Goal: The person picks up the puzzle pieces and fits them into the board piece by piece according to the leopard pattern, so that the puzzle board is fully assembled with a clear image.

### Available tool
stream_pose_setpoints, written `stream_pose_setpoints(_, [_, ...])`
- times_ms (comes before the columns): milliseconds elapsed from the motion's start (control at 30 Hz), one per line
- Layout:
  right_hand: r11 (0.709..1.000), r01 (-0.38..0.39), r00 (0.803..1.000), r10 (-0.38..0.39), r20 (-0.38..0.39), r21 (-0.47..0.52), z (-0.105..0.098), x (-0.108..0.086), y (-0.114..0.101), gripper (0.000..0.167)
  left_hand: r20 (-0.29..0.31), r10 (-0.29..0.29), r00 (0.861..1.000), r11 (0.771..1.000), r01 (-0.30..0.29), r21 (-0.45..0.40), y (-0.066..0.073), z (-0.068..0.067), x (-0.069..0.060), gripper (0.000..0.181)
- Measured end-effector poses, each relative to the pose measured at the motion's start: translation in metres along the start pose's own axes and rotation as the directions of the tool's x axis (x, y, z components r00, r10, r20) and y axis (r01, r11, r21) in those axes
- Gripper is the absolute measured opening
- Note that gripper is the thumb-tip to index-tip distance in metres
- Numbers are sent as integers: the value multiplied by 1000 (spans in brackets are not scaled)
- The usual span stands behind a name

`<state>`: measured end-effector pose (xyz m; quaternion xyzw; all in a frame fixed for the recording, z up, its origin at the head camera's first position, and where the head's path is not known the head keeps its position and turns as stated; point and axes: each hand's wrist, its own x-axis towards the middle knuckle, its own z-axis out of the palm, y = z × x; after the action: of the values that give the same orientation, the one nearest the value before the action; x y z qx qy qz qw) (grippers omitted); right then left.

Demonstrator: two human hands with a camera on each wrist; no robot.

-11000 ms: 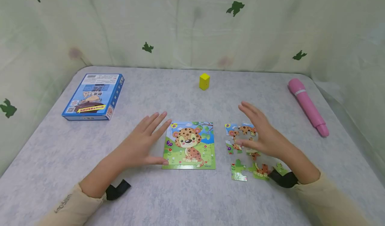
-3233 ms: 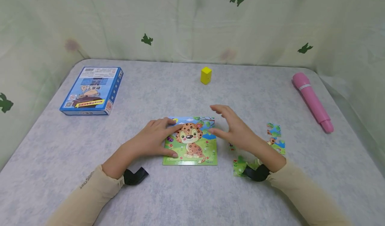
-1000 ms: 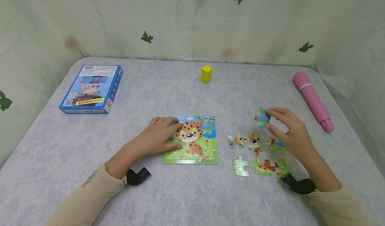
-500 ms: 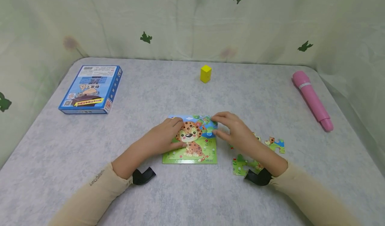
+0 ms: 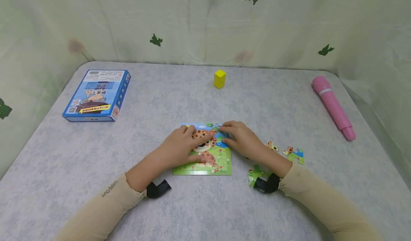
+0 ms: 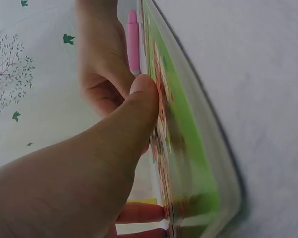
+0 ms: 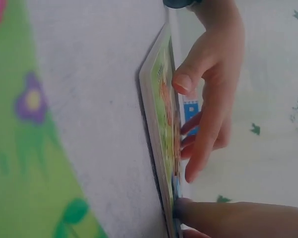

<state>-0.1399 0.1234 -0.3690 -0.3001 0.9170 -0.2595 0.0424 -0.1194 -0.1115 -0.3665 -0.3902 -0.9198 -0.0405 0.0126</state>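
Observation:
A square puzzle board (image 5: 189, 172) with a seated cartoon leopard lies flat at the middle of the table. My left hand (image 5: 176, 146) rests over its left half, index finger stretched across the leopard's head and thumb lower on the picture. At the board's upper right, my right hand (image 5: 243, 138) pinches a blue-green puzzle piece (image 5: 219, 137) between thumb and fingers; the piece lies low against the picture. Right of the board are loose puzzle pieces (image 5: 294, 154), several partly hidden under the right forearm. Seen from the right wrist, the left hand (image 7: 216, 79) hovers just above the board's surface.
A blue box (image 5: 96, 96) lies at the back left. A small yellow block (image 5: 219, 79) stands at the back centre. On the right lies a pink rod (image 5: 334, 107) with a rounded head and white band. A pale curtain (image 5: 192, 23) hangs behind the table.
My right hand picked up the blue-green piece from the loose ones on the right and brought it left onto the board's upper right. My left hand slid rightward over the board.

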Motion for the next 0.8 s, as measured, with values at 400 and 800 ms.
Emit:
stream_pose_setpoints(400, [999, -7, 999, 9, 50, -42, 0, 2, -4, 42, 39, -29, 999, 999, 28, 41, 6, 1, 0, 64])
stream_pose_setpoints(800, [962, -37, 998, 23, 58, 269, -20, -18, -4, 58, -16, -22, 1000, 999, 21, -41, 3, 7, 2, 62])
